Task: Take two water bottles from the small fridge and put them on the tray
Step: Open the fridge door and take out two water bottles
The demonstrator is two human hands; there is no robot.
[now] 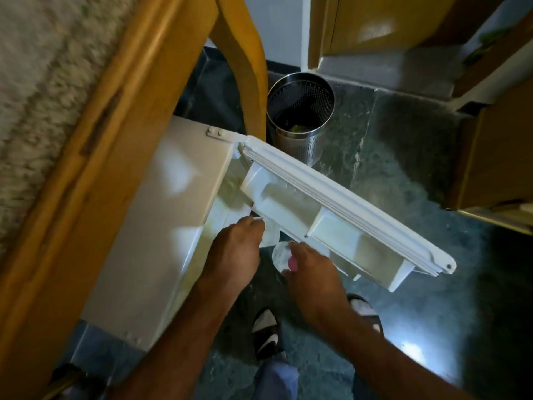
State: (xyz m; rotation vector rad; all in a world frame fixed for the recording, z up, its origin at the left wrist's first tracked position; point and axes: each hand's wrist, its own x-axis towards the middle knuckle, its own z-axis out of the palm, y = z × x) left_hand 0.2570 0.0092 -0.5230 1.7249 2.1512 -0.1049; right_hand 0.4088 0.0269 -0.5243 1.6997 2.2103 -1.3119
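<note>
The small white fridge (pixel 161 226) stands on the floor under a wooden table, its door (pixel 346 203) swung open to the right. My left hand (pixel 233 252) reaches into the fridge opening and is wrapped around a clear water bottle (pixel 269 229). My right hand (pixel 311 272) is just in front of the door shelves, fingers closed around a second clear bottle (pixel 281 254) with a pink cap (pixel 293 264). Both bottles are largely hidden by my fingers. No tray is in view.
A perforated steel waste bin (pixel 302 116) stands behind the fridge door. A yellow wooden table frame (pixel 115 111) with a speckled stone top overhangs the fridge on the left. Wooden cabinets (pixel 490 157) are at the right. My sandalled feet (pixel 266 333) stand on dark green floor.
</note>
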